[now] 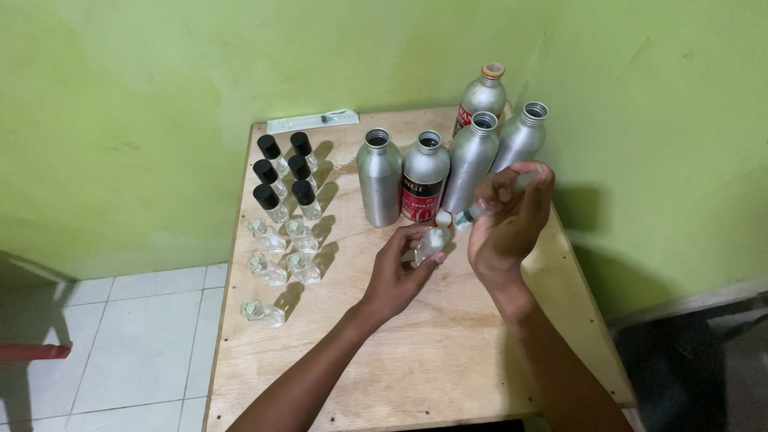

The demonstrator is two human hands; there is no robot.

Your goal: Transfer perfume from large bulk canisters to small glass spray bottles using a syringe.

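Small glass bottle [430, 245] sits tilted in the left hand [398, 276], pinched between fingers and thumb, just above the wooden tabletop [416, 360] near its centre. Right hand [506, 216] at 2 o'clock from it, closed around a syringe [480, 210], tip aimed at the bottle mouth, just beside it. Five aluminium bottles [424, 176] stand at 12 o'clock, four uncapped. Six black-capped bottles [286, 178] and five open glass bottles [276, 268] at 9 to 10 o'clock. Risk, as I judge it: narrow neck plus tilt, so liquid could miss and spill; an elbow could topple the open aluminium bottles.
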